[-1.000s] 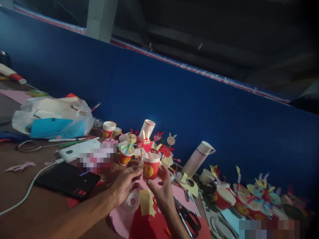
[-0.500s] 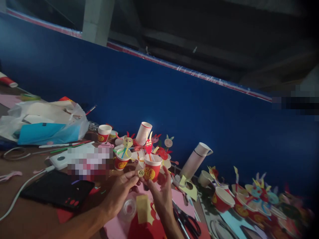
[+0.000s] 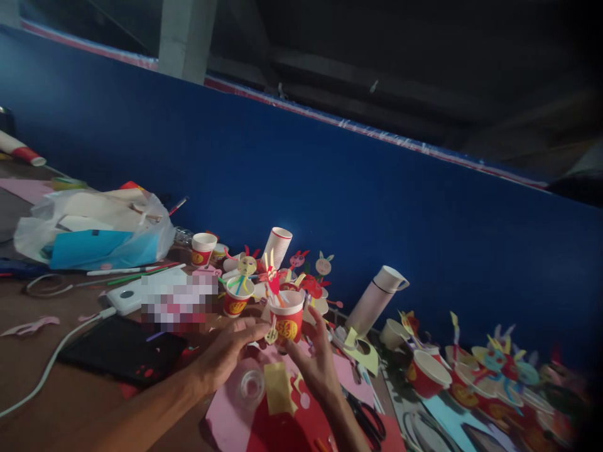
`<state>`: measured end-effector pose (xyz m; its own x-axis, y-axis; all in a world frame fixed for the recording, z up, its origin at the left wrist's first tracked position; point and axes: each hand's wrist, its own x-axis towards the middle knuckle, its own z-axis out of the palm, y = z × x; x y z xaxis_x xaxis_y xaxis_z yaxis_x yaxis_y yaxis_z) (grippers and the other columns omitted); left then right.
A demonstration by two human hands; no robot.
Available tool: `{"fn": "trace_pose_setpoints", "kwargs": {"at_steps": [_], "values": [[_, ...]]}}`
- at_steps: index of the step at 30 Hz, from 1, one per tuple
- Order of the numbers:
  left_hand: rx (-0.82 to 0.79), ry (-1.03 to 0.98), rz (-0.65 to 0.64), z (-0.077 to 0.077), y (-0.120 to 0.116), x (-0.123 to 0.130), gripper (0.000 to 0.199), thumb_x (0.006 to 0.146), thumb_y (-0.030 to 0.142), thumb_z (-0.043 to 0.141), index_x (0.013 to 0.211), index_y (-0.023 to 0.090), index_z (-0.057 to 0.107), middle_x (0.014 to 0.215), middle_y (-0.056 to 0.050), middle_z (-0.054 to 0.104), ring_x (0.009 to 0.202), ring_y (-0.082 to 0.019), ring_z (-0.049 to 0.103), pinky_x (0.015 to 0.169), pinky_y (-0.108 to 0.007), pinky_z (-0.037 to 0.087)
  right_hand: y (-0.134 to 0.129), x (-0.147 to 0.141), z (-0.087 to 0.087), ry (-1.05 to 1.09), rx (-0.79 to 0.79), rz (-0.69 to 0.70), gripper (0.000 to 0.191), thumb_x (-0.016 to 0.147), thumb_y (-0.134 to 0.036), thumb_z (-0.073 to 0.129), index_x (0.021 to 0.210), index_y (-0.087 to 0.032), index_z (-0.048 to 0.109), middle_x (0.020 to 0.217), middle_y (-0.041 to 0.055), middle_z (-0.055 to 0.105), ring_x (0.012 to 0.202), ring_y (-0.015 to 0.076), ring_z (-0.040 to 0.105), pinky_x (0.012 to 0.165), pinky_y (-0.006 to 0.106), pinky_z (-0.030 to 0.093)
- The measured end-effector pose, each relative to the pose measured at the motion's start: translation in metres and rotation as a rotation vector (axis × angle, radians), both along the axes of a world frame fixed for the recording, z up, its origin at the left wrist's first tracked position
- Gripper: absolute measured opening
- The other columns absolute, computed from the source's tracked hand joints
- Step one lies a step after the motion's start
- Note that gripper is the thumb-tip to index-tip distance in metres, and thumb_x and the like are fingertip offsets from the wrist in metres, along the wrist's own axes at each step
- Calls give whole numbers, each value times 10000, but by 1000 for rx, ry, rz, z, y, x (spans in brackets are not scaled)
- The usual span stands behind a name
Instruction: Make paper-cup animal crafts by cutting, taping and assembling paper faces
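Note:
My right hand [image 3: 315,361] is wrapped round a red-and-white paper cup [image 3: 287,321] with a yellow print, held upright. A red paper figure with long pale ears [image 3: 272,279] rises from the cup at its left side. Between the thumb and fingers of my left hand [image 3: 228,348] is a small pale-yellow paper piece [image 3: 271,335] with dark marks, close against the cup's left side. Just behind stands another paper cup [image 3: 237,301] with a yellow-faced paper figure [image 3: 247,265] in it. Below my hands lie a yellow paper rectangle [image 3: 279,389] and a clear round container [image 3: 252,384].
Black-handled scissors [image 3: 370,422] lie right of my right forearm. Behind are a stack of cups [image 3: 277,247] and a leaning white flask [image 3: 377,301]. Several decorated cups [image 3: 428,375] crowd the right. A black phone [image 3: 123,351], white power bank [image 3: 127,295] and plastic bag [image 3: 94,235] occupy the left.
The view has shifted slightly, so the table's things sit a little to the right. The yellow paper piece has turned and is slightly lower against the cup. Both hands keep their holds.

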<state>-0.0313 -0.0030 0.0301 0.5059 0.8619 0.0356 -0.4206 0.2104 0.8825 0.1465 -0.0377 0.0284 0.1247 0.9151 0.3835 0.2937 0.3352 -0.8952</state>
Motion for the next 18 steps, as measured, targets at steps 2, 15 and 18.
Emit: {"fn": "trace_pose_setpoints", "kwargs": {"at_steps": [2, 15, 18], "values": [[30, 83, -22, 2, 0, -1, 227, 715, 334, 655, 762, 112, 638, 699, -31, 578, 605, -115, 475, 558, -229, 383, -2, 1, 1, -79, -6, 2, 751, 738, -297, 675, 1345, -220, 240, 1140, 98, 601, 1021, 246, 579, 858, 390, 459], [182, 299, 130, -6, 8, 5, 269, 628, 394, 672, 587, 136, 609, 543, 8, 541, 518, -112, 467, 514, -225, 375, 0, 8, -8, -382, 55, -53, 768, 763, -314, 639, 1386, -234, 198, 1158, 99, 596, 1073, 266, 542, 906, 449, 416], [138, 279, 234, 3, 3, 4, 271, 613, 403, 683, 579, 140, 622, 549, 5, 546, 528, -111, 469, 525, -220, 378, 1, 12, -9, -372, 127, -88, 727, 790, -351, 609, 1387, -241, 209, 1258, 113, 524, 1145, 262, 493, 923, 436, 406]]}}
